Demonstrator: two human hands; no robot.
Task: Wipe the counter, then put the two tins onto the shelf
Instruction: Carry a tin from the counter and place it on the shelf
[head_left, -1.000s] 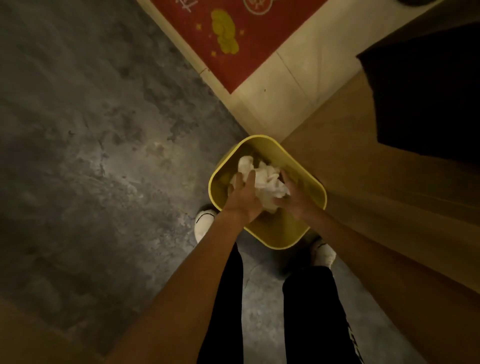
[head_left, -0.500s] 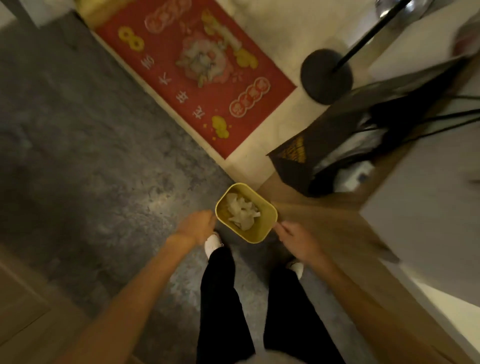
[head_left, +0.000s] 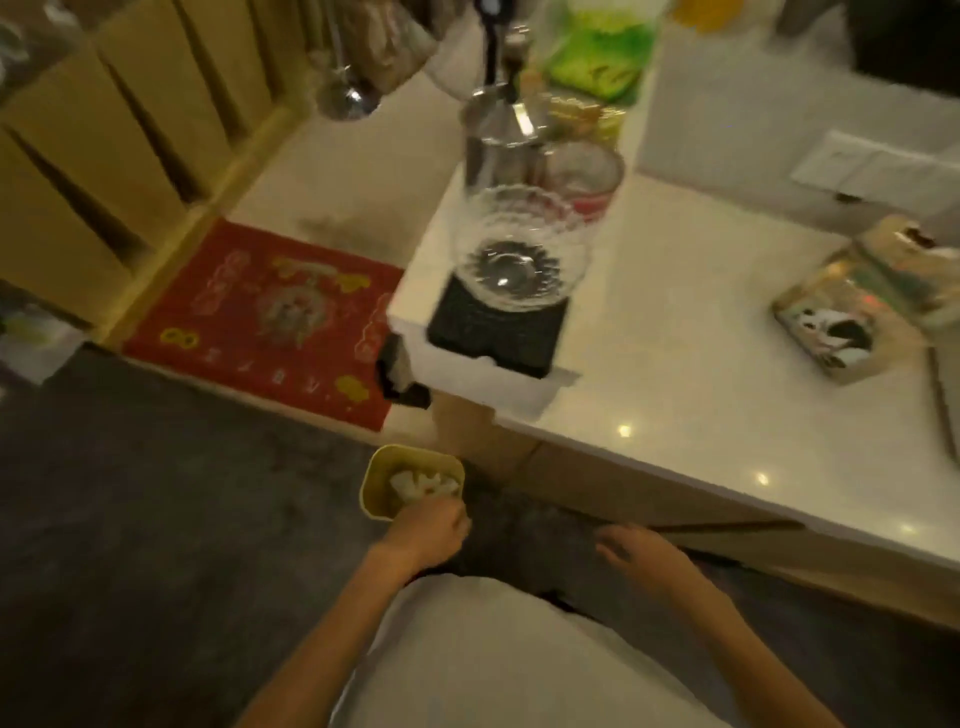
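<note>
The white counter (head_left: 670, 364) fills the right half of the view. A tin with a panda picture (head_left: 844, 322) lies on it at the far right, and a second tin (head_left: 904, 244) sits just behind it, partly cut off. A small yellow bin (head_left: 376, 480) on the floor below the counter corner holds crumpled white tissue (head_left: 423, 483). My left hand (head_left: 426, 535) hangs beside the bin, fingers curled, holding nothing. My right hand (head_left: 641, 558) is low in front of the counter edge, fingers spread and empty.
A glass bowl (head_left: 519, 249) rests on a black scale (head_left: 493, 322) at the counter's left corner, with a metal pot (head_left: 493, 140), a jar (head_left: 584, 174) and green packets (head_left: 597, 57) behind. A red mat (head_left: 270, 312) lies on the floor by wooden slats (head_left: 104, 135).
Both hands let go of the tissue, which stays in the bin, and pulled back. My view rose from the bin to take in the counter and tins.
</note>
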